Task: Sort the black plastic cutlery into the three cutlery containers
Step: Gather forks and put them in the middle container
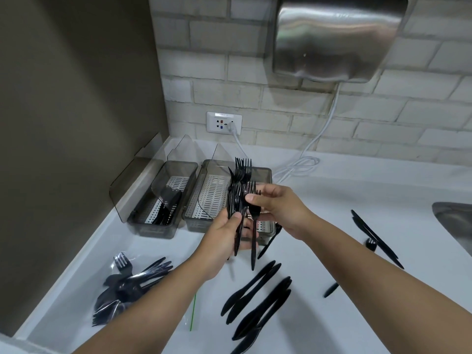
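Location: pantry or kitchenette wash-up area, likely in a shared or commercial building.

A white countertop runs along a white brick-tiled wall. A stainless steel wall-mounted hand dryer hangs above it, its white cord plugged into a multi-socket wall outlet. The edge of a steel sink is set into the counter at right.

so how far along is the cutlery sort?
Early. Done: some black pieces lie in the left container. In hand: the left hand holds a bundle of forks, the right hand adding one. Left: knives loose on the counter, more in the plastic bag.
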### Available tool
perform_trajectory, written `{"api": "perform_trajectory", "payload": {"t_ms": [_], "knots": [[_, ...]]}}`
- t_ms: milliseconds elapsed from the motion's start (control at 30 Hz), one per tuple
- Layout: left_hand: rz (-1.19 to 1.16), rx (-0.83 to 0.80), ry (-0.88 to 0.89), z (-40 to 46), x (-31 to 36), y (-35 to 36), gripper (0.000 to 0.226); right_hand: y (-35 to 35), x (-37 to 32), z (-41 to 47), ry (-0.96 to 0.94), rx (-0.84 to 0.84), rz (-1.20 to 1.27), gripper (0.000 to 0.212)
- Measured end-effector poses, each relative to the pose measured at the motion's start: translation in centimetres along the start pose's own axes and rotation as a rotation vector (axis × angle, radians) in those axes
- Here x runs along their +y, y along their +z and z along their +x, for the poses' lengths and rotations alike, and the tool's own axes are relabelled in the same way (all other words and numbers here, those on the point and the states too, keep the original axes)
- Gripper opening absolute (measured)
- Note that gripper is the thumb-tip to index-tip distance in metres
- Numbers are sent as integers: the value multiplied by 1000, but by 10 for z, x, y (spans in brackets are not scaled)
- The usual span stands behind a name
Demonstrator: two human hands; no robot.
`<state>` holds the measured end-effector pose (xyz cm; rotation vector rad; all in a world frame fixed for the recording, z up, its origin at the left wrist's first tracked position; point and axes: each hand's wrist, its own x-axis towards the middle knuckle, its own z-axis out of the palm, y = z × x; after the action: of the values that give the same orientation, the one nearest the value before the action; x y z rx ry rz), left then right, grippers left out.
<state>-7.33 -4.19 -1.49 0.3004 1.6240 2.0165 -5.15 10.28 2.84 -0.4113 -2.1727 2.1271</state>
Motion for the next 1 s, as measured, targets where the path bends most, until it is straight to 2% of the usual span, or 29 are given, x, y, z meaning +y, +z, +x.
{"api": "perform_trajectory", "payload": {"t_ms": [100,233,367,500,733,900,1000], "knots": [[98,60,18,7,-8,-2,16,2,1,1,-8,67,-46,19],[102,75,38,10,-9,-5,15,-2,-3,3,22,58,47,20],[155,97,56,12,-11,-3,16,-4,-1,10,-6,176,12,17],[237,118,59,13,-12,4,16,9,6,13,14,222,47,17],[315,125,19,13,-13,-2,14,6,-4,7,199,77,282,21],[360,70,102,9,-15,0,16,0,-9,4,198,13,262,21],[374,65,125,7,-15,2,15,0,-8,3,149,40,258,26]]}}
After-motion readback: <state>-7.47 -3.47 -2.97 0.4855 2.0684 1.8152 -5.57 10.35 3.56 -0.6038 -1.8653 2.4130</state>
